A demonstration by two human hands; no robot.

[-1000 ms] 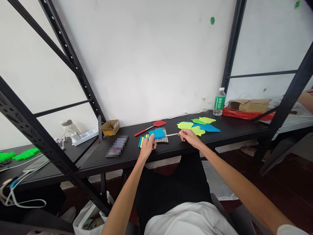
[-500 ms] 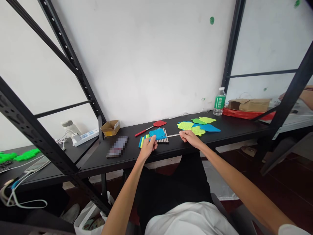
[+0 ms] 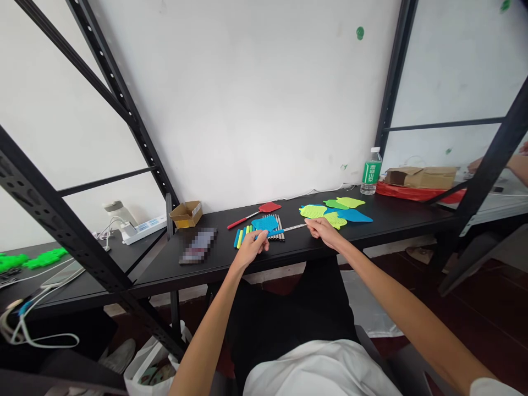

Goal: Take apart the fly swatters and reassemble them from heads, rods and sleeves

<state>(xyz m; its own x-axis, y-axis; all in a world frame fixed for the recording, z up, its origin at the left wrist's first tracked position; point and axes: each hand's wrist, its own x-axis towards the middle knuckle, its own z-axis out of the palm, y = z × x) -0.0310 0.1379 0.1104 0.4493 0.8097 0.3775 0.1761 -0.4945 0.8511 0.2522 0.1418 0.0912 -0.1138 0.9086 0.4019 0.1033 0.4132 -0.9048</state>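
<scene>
My left hand (image 3: 252, 248) is closed around the blue handle (image 3: 274, 232) of a fly swatter. From that handle a thin metal rod (image 3: 295, 226) runs to my right hand (image 3: 322, 231), whose fingers pinch its far end. Just behind the handle, a blue swatter head (image 3: 265, 223) lies over a row of metal rods (image 3: 281, 230). Blue and yellow-green handles (image 3: 243, 237) lie side by side next to my left hand. Beyond my right hand, yellow-green swatter heads (image 3: 312, 211) overlap with a blue one (image 3: 357, 215).
A red fly swatter (image 3: 270, 207) lies at the back of the black table (image 3: 225, 258). To the left are a small cardboard box (image 3: 185, 215) and a blurred phone (image 3: 198, 246). A water bottle (image 3: 371, 171) stands at the back right, near a shelf post (image 3: 396, 71).
Both hands have shifted slightly to the right with the handle and rod. More of the blue handle shows beyond my left hand, and the rod slants a little more. The grips stay the same.
</scene>
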